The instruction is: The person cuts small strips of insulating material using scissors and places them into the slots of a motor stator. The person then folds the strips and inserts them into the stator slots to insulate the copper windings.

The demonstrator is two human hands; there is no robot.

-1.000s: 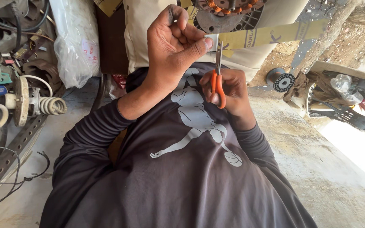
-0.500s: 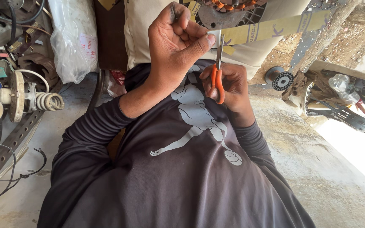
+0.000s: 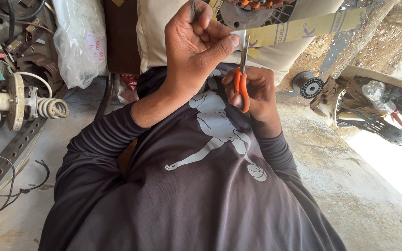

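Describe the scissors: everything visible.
The scissors are small, with orange loop handles that look plastic and thin grey metal blades. They stand nearly upright, blades up, handles down. The right hand holds them, fingers through the loops. The blades meet the end of a long tan strip, which the left hand pinches just beside them. Whether the blades are open or closed is too fine to tell.

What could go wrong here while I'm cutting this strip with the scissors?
The left hand pinches the tan paper strip right beside the scissors blades, so the thumb could get nicked. The right hand cuts in mid-air with nothing under the strip, so the cut may run crooked.
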